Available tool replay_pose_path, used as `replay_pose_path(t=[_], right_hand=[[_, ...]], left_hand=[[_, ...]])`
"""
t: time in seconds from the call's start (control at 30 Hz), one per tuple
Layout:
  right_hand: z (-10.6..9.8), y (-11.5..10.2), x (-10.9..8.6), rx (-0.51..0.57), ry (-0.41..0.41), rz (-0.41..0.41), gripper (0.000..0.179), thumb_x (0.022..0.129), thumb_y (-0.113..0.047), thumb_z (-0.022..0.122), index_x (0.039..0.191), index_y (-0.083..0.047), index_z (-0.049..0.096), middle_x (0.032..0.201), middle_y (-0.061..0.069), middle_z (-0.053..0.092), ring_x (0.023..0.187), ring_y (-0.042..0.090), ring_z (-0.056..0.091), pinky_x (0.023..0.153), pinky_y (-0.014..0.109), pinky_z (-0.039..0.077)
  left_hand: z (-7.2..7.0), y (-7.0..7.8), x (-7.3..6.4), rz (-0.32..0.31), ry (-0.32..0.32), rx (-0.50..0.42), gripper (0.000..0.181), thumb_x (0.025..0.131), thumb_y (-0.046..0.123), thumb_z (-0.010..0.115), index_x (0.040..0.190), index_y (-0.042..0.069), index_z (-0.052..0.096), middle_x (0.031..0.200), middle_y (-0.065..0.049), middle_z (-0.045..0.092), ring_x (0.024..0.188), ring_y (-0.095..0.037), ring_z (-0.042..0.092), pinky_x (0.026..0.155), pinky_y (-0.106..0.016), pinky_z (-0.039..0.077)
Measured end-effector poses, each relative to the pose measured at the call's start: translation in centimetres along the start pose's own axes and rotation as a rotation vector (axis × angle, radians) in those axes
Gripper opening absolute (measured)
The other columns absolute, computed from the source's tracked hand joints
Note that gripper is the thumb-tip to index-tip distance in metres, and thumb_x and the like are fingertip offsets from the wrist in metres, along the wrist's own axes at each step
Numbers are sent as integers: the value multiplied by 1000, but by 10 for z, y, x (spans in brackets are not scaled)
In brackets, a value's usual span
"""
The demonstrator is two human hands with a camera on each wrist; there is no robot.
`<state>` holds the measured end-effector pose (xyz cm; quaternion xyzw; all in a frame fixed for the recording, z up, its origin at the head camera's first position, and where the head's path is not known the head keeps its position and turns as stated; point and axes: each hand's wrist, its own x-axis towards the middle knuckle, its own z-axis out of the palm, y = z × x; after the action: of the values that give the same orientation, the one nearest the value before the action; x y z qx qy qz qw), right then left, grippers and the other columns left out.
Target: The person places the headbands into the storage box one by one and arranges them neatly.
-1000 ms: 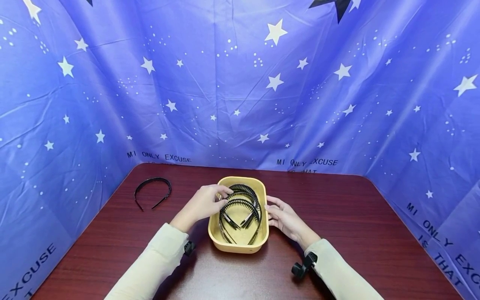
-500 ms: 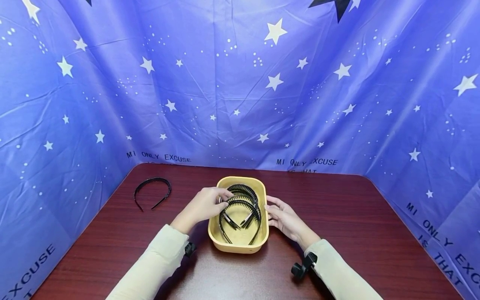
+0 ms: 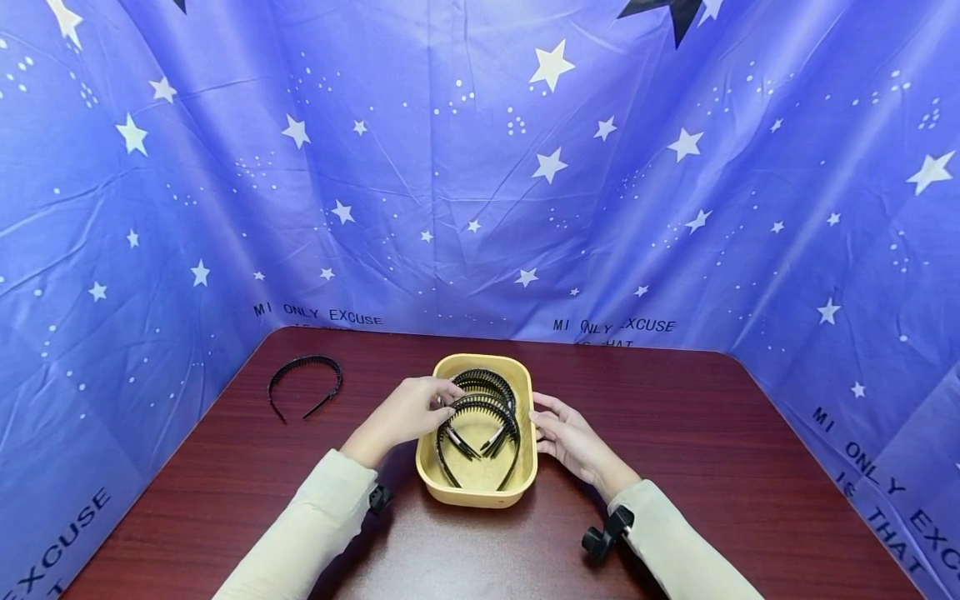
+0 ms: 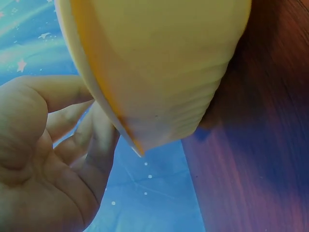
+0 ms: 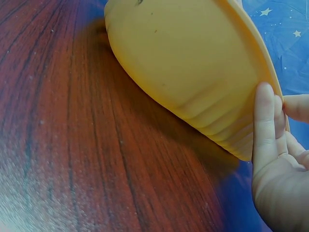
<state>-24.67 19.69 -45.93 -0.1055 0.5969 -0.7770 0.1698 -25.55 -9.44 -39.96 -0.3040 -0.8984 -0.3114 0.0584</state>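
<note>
A yellow plastic basket (image 3: 480,497) stands on the table in the head view, with several black toothed headbands (image 3: 516,442) overlapping inside. My left hand (image 3: 405,412) reaches over its left rim, thumb and fingers pinching the upper left of a headband; the grip itself is partly hidden. In the left wrist view, the fingers (image 4: 104,130) pass behind the basket's rim. My right hand (image 3: 573,442) holds the right side of the basket. In the right wrist view, fingers (image 5: 264,121) lie along the outer wall, with another digit at the rim.
One more black headband (image 3: 306,360) lies alone at the back left of the dark red wooden table (image 3: 660,417). Blue star-printed cloth (image 3: 480,167) hangs behind the table and along both sides.
My left hand has shifted slightly toward the front. The headbands at the front of the basket have moved left and now line up more closely. The right hand and basket stay put.
</note>
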Motion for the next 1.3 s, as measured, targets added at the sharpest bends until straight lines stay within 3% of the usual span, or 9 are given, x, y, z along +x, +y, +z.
replay_pose_path(t=[0.4,0.97,1.3], right_hand=[[0,0,1,-4,6,1,58,104,-7,50,151,8,20,96,4,64,75,12,63,67,26,55],[-1,0,1,-1,3,0,58,103,-6,50,151,9,19,93,3,65,74,12,63,68,27,56],[-1,1,1,-1,3,2,58,104,-6,50,151,9,19,94,3,64,77,11,63,68,27,56]], left_hand=[[2,-3,-1,16,-3,39,24,88,7,73,112,7,75,101,-1,73,81,-10,62,70,-25,50],[2,-5,0,-28,0,-18,25,89,7,73,113,8,75,107,-2,73,85,-13,65,75,-29,53],[-5,-5,-1,-47,5,-63,26,89,8,73,115,5,74,106,-4,72,86,-13,66,74,-30,53]])
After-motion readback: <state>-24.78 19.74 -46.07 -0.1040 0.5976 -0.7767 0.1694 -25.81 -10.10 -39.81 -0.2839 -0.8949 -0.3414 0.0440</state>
